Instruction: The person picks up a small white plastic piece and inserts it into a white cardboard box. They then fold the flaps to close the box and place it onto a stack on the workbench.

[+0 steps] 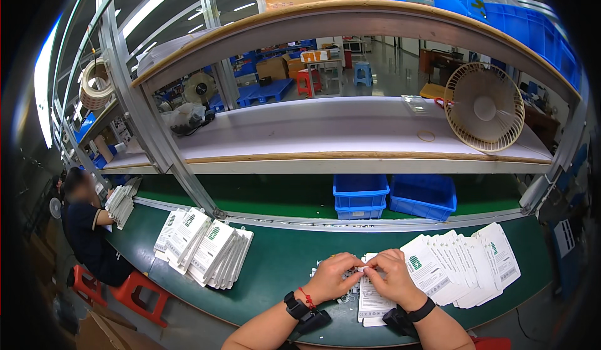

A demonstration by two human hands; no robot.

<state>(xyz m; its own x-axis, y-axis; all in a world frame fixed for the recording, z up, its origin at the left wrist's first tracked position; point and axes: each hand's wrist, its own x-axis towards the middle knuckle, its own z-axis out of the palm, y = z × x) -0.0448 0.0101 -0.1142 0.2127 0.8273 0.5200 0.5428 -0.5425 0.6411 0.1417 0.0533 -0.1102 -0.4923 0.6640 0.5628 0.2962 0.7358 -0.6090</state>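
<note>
My left hand [335, 277] and my right hand [394, 280] meet over the near edge of the green workbench [282, 275]. Both are closed, thumbs and forefingers pinching a small white piece [361, 269] whose kind is too small to make out. Just below them lies a white printed card pack [374, 306], partly covered by my right hand. Small whitish, clear-looking bits [348, 296] are scattered beside it, under my left hand. To the right, touching distance from my right hand, fans a row of white card packs [460, 268] with green print.
Stacked white packs [206, 247] sit to the left. Blue bins [360, 193] stand at the bench's back, below a shelf holding a round fan [485, 107]. A metal post [166, 137] rises at left. Another person [94, 225] sits at the far left, handling packs.
</note>
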